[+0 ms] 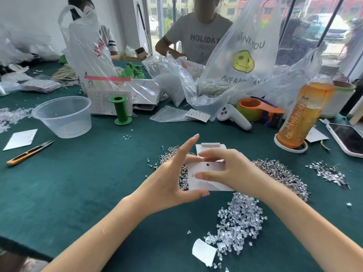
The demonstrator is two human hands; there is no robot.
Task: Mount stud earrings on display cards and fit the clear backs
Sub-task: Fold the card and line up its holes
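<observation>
A white display card (208, 179) is held above the green table. My left hand (172, 179) grips its left and bottom edge, thumb under the lower edge and index finger stretched upward. My right hand (227, 171) is curled over the card's face, and its fingertips pinch at a small stud near the card's left side. A second card (211, 147) lies flat just behind. Heaps of stud earrings lie behind my left hand (170, 152) and to the right (282, 173). A pile of clear backs (239, 220) lies in front of my right forearm.
A clear plastic tub (64, 116), a green spool (120, 110) and yellow snips (27, 153) lie to the left. An orange drink bottle (304, 114), a tape dispenser (259, 109) and a phone (347, 138) are to the right. Plastic bags and two people sit across the table.
</observation>
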